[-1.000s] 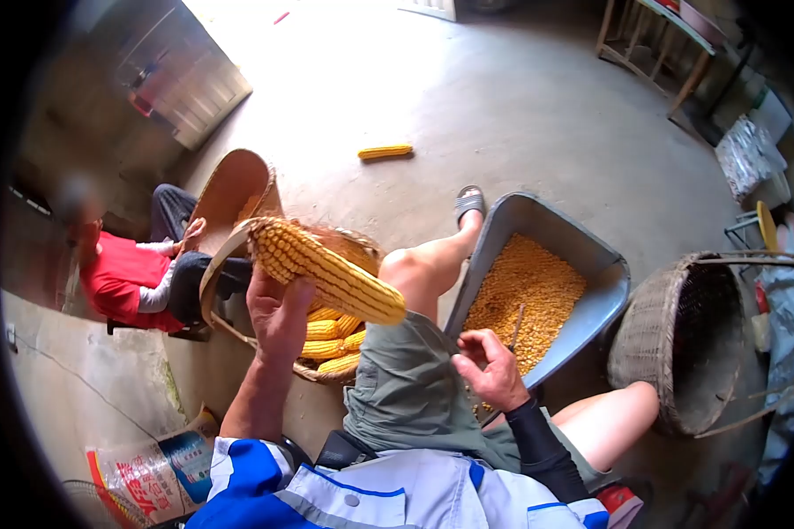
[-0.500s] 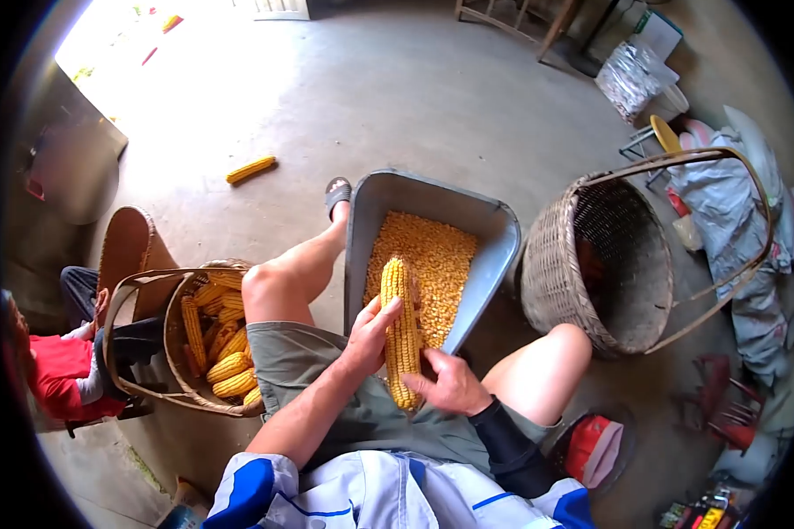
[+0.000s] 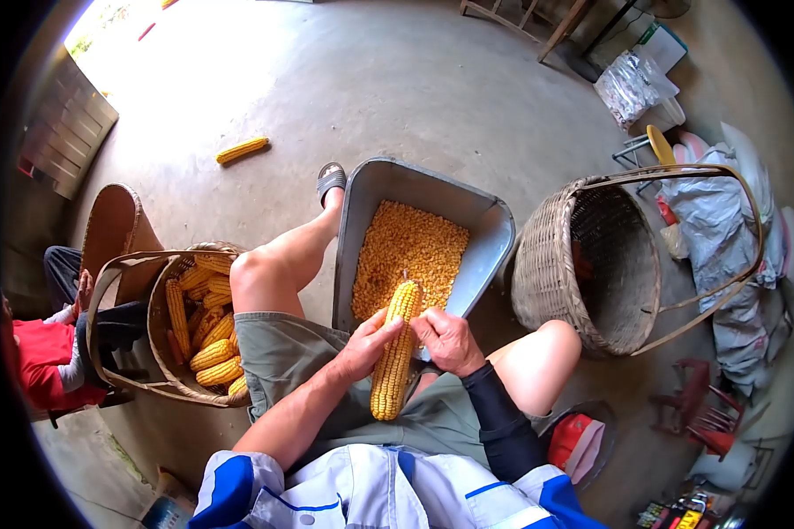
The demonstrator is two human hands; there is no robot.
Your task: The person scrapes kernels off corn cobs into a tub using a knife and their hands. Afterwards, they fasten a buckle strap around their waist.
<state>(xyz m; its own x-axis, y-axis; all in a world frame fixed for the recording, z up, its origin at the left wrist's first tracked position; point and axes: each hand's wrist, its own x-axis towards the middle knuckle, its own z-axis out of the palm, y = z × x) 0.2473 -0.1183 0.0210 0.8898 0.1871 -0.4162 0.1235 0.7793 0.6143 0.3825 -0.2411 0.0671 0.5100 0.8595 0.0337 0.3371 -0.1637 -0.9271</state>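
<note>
**Ear of corn (image 3: 395, 357) clasped in my left hand (image 3: 368, 347), low in the centre of the frame**

I hold the ear of corn over my lap, its upper end leaning slightly right towards the grey tub (image 3: 494, 242). My left hand is clamped around its left side, thumb laid across the front. My right hand (image 3: 450, 340) has its fingers curled in and meets the ear's upper right side; whether they pinch it, I cannot tell. A black sleeve (image 3: 500, 423) covers my right forearm.

Loose kernels (image 3: 410, 247) lie in the grey tub, in the centre of the frame between my knees. At centre left, beside my left knee, a handled basket (image 3: 158, 331) holds more ears (image 3: 213, 354). At centre right, a larger wicker basket (image 3: 538, 282) tips so that its mouth faces right, with pale sacks (image 3: 723, 273) beyond it.

A single cob (image 3: 242, 150) lies on the floor (image 3: 309, 97) at upper left. Near the left edge sits a person in red (image 3: 46, 357), partly cut off by the frame. A red chair (image 3: 697, 410) is at lower right.
</note>
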